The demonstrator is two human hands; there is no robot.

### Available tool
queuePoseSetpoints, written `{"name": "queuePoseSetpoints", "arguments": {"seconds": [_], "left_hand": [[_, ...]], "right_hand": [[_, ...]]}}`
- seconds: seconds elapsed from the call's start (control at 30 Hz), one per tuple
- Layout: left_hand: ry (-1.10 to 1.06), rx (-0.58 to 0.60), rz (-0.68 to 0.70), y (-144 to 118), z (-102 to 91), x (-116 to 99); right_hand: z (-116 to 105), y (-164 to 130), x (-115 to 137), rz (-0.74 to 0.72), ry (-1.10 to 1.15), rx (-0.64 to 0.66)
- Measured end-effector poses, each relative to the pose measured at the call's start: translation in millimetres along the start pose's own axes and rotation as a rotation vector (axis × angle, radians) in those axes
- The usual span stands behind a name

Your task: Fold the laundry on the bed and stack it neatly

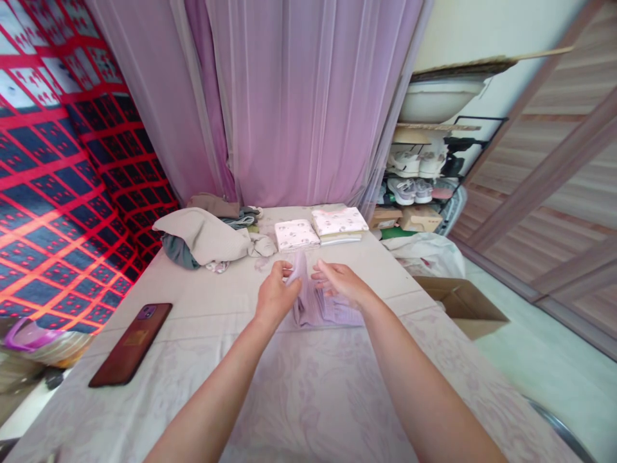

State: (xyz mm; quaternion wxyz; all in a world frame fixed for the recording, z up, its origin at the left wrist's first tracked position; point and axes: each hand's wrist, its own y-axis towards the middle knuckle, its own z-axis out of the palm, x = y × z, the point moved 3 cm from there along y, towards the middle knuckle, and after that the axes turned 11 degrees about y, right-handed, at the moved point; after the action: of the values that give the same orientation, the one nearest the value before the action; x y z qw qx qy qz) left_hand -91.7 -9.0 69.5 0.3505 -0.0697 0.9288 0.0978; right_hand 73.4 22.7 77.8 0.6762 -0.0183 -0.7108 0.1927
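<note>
Both hands are meeting over a small lilac garment [321, 307] lying in the middle of the table [308, 386], just in front of the person. The left hand [276, 294] is pinching a raised fold of the cloth between thumb and fingers, and the right hand [340, 281] is gripping the same fold from the other side, palm resting over the fabric. Beyond them, two folded white printed pieces [321, 230] are sitting side by side near the pink curtain [308, 96], with a loose heap of beige and grey clothes [207, 238] to their left. A dark red phone [131, 344] is lying flat near the table's left edge.
</note>
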Motion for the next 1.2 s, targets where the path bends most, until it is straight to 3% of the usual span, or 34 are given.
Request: {"name": "queuePoseSetpoints", "arguments": {"seconds": [0.17,0.27,0.37,0.47,0.7,0.8,0.93,1.07,1.2], "left_hand": [[0.029,0.151,0.146,-9.0,22.7,-47.7],[-0.036,0.278,0.236,-14.3,38.7,-58.8],[-0.033,0.273,0.291,-15.2,46.9,-52.3],[0.132,0.242,0.366,-18.6,54.6,-34.4],[0.350,0.304,0.555,-46.2,77.0,1.5],[0.380,0.249,0.605,-44.9,77.4,-3.3],[0.355,0.223,0.555,-21.4,79.8,-26.7],[0.414,0.287,0.524,1.4,97.9,-47.9],[0.497,0.330,0.524,2.8,119.2,-48.3]], "right_hand": [[-10.8,0.0,8.0,0.002,0.121,0.112],[-33.9,9.0,-3.8,0.000,0.129,0.048],[-60.6,15.7,-22.3,0.031,0.043,-0.085],[-77.8,17.5,-41.1,0.035,-0.050,-0.164],[-87.6,17.4,-74.5,-0.028,-0.177,-0.260],[-91.1,18.5,-82.4,-0.039,-0.255,-0.290],[-97.7,19.3,-85.8,-0.040,-0.351,-0.328],[-101.2,18.1,-84.4,-0.061,-0.519,-0.341],[-101.9,15.7,-87.8,-0.081,-0.589,-0.373]]}}
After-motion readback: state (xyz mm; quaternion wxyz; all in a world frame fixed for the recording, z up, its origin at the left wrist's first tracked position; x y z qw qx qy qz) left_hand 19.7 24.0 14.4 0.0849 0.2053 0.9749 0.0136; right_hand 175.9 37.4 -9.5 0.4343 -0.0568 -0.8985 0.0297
